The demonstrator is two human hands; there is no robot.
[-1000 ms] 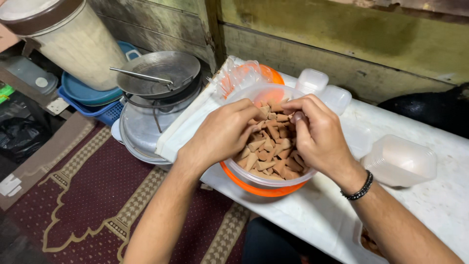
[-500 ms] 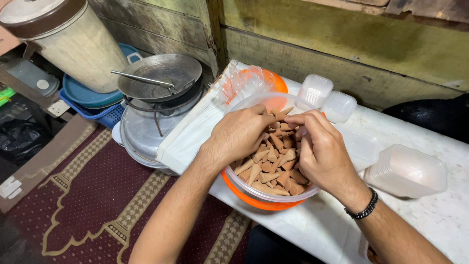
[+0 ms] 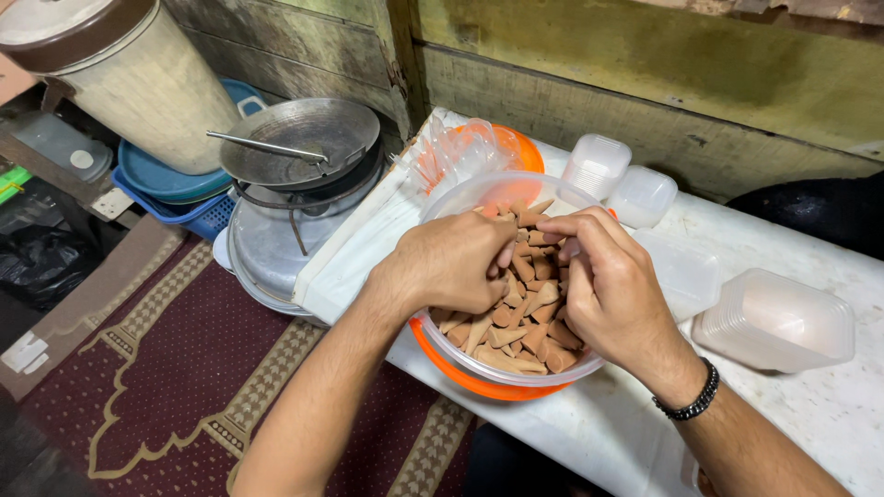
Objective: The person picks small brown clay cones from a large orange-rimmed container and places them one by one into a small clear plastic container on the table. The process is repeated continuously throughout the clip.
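Note:
A clear plastic bowl sits inside an orange one on a white table and is full of small brown cone-shaped pieces. My left hand reaches into the bowl from the left, its fingers curled down among the cones. My right hand, with a dark beaded bracelet on the wrist, comes in from the right, its fingertips pinched at the cones near the bowl's middle. The two hands nearly touch over the pile. Exactly which pieces each hand grips is hidden by the fingers.
Small clear lidded tubs stand behind the bowl. A stack of clear rectangular trays lies at the right on the white table. To the left are metal pans with a ladle, blue basins, a large lidded bin and a maroon rug.
Both hands stayed in the bowl, working among the cones; their fingers have drawn closer together over the middle of the pile. The camera view shifted slightly.

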